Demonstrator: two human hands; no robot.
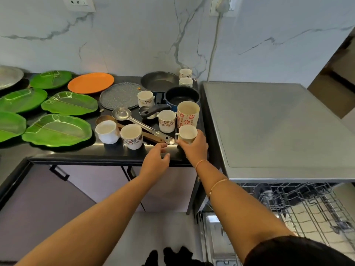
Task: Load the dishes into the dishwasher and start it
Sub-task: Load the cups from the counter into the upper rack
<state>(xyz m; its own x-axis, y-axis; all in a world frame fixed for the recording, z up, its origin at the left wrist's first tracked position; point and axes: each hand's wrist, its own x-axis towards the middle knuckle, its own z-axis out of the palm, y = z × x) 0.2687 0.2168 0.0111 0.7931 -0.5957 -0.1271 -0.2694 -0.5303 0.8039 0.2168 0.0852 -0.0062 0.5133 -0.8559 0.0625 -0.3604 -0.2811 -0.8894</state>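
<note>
My right hand [196,148] grips a small white cup [187,133] at the front right corner of the black counter [99,153]. My left hand [155,160] hovers open just left of it, near the handle end of a steel ladle [142,125], holding nothing. Several more cups stand around: a floral cup [132,138], a plain white cup [107,131], another floral cup [166,120] and a tall red-patterned tumbler [187,115]. The dishwasher [278,131] stands to the right, its wire rack [307,210] pulled out below.
Green leaf-shaped plates [57,130] fill the counter's left side, with an orange plate [90,82] and a speckled grey plate [120,95] behind. A black frying pan [159,81] and a dark saucepan [181,96] sit at the back. A wooden-handled tool [148,136] lies under the ladle.
</note>
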